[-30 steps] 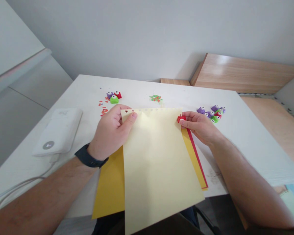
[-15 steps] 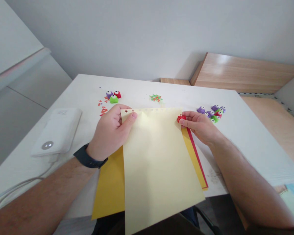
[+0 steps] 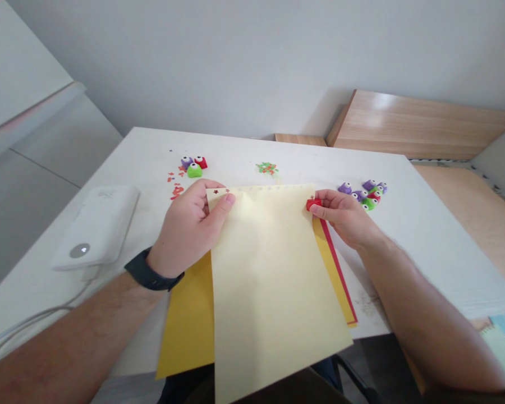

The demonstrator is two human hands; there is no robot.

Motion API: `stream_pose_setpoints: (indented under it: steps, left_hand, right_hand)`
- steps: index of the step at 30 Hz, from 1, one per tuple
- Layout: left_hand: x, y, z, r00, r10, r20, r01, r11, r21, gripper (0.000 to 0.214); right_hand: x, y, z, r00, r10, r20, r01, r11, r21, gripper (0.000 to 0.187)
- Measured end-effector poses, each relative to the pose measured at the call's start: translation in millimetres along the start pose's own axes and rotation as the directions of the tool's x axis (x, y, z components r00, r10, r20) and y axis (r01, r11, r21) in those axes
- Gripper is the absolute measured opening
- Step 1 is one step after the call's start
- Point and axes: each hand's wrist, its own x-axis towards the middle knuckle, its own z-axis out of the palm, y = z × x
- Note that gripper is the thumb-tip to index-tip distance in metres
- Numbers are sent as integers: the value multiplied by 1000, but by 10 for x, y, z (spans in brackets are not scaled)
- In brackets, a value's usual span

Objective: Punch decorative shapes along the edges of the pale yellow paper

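left hand [image 3: 191,227]: closed on the far left corner of the pale yellow paper sheet [image 3: 269,280], thumb on top beside small star-shaped holes; dark band at the wrist.
right hand [image 3: 345,216]: fingertips pinched on a small red plastic paper punch [image 3: 313,203], set at the sheet's far right corner.
pale yellow paper sheet: on the white tabletop [image 3: 425,241], overhanging its near edge, atop an orange-yellow sheet [image 3: 189,320] and a red sheet [image 3: 339,269].
purple, green and red punches [image 3: 364,193]: clustered just beyond the right hand, toward the right edge.
white power bank [image 3: 96,224]: by the left edge, cable attached.
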Motion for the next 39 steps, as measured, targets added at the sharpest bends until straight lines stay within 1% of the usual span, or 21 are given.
stream_pose_setpoints:
  steps: [5, 9, 15, 20, 27, 32, 39]
  left_hand:
    - [-2, 43, -15, 1000, -7, -1, 7, 1000, 17, 22]
    - [5, 25, -3, 1000, 2, -15, -2, 1000, 13, 21]
    - [10, -23, 16, 1000, 14, -14, -13, 1000, 14, 21]
    - [5, -6, 7, 1000, 1, -4, -1, 1000, 10, 20]
    - [-9, 19, 0, 1000, -16, 12, 16, 1000, 13, 22]
    - [-22, 34, -2, 998, -36, 42, 36, 999, -11, 23]
    - [-15, 40, 2, 999, -38, 36, 38, 999, -1, 22]
  right_hand:
    - [3, 20, 6, 999, -34, 12, 34, 999, -7, 29]
    - [1, 22, 14, 999, -32, 25, 32, 999, -1, 27]
    - [0, 16, 22, 999, -30, 14, 30, 999, -15, 28]
    - [7, 24, 19, 1000, -28, 11, 28, 1000, -4, 27]
    - [-2, 9, 46, 1000, -7, -11, 7, 999, -33, 30]
    - [11, 17, 42, 1000, -21, -15, 21, 999, -32, 31]
    - [1, 6, 59, 1000, -10, -13, 10, 1000, -23, 33]
